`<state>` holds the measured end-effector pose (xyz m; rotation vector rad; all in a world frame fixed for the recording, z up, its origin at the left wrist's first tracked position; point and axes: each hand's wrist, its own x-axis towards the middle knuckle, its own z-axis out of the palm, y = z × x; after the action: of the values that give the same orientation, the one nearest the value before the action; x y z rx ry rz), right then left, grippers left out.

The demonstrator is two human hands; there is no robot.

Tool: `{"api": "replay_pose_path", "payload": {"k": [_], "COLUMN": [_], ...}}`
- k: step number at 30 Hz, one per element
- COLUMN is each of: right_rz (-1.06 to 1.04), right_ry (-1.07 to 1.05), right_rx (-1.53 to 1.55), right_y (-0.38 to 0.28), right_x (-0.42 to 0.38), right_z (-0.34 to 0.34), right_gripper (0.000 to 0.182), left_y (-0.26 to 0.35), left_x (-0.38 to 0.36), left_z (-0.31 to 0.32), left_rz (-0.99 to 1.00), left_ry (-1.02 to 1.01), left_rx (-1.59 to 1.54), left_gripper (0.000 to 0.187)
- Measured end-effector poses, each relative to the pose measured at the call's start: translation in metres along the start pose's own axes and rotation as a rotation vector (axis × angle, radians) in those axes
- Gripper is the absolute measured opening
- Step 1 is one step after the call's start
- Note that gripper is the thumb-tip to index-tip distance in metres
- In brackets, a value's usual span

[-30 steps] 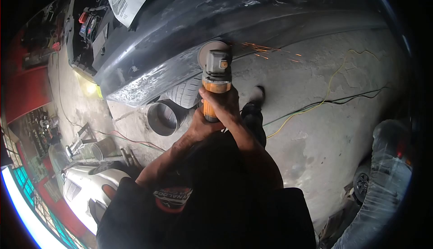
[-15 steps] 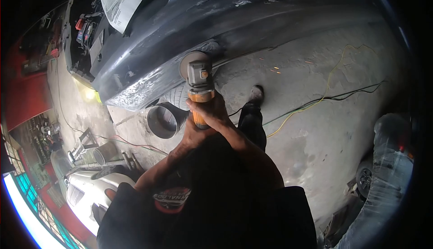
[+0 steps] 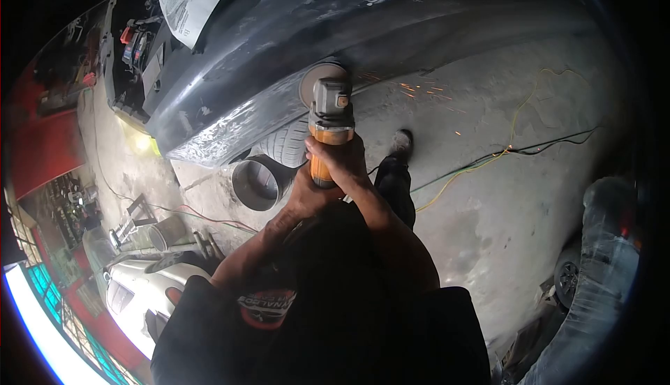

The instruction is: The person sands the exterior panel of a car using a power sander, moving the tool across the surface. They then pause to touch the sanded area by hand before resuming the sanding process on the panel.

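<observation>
An orange and grey angle grinder (image 3: 331,109) is gripped in both of my hands. My right hand (image 3: 343,162) wraps around its orange body just behind the grey head. Lower down, my left hand (image 3: 309,193) closes around the rear of the grinder. The round disc (image 3: 312,84) meets the lower edge of a dark car body panel (image 3: 279,57), above the tire (image 3: 286,146). Orange sparks (image 3: 419,89) fly off to the right of the disc. The exact contact spot is partly hidden by the grinder head.
A metal bucket (image 3: 257,183) stands on the concrete floor near the tire. Green, black and yellow cables (image 3: 481,160) run across the floor at right. A white car (image 3: 136,294) is at lower left, and a plastic-wrapped vehicle (image 3: 597,301) at right. Paper (image 3: 192,1) covers part of the car.
Both hands have moved the grinder up and to the right along the panel edge. The spray of sparks has grown, and more of the tire shows.
</observation>
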<state>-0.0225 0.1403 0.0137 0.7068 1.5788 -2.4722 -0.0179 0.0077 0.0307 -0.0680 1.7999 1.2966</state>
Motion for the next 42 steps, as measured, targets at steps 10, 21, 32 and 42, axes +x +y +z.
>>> {"api": "replay_pose_path", "payload": {"k": [10,21,32,42], "right_rz": [-0.041,-0.185,-0.151,-0.155], "right_ry": [0.072,0.006,0.196,0.125], "right_rx": [-0.109,-0.223,-0.117,-0.326], "right_y": [-0.014,0.026,-0.012,0.035], "right_x": [-0.006,-0.003,-0.003,-0.013], "right_z": [0.010,0.054,0.000,0.078], "right_gripper": [0.052,0.063,0.038,0.067], "left_y": [-0.014,-0.033,-0.006,-0.043], "left_x": [-0.003,-0.036,0.009,-0.043], "left_z": [-0.008,-0.022,-0.005,-0.042], "left_rz": [0.049,0.078,-0.009,0.049], "left_ry": [-0.015,0.144,-0.124,0.084], "left_rx": [-0.022,-0.194,-0.066,-0.327], "left_gripper": [0.056,0.053,0.059,0.059]}}
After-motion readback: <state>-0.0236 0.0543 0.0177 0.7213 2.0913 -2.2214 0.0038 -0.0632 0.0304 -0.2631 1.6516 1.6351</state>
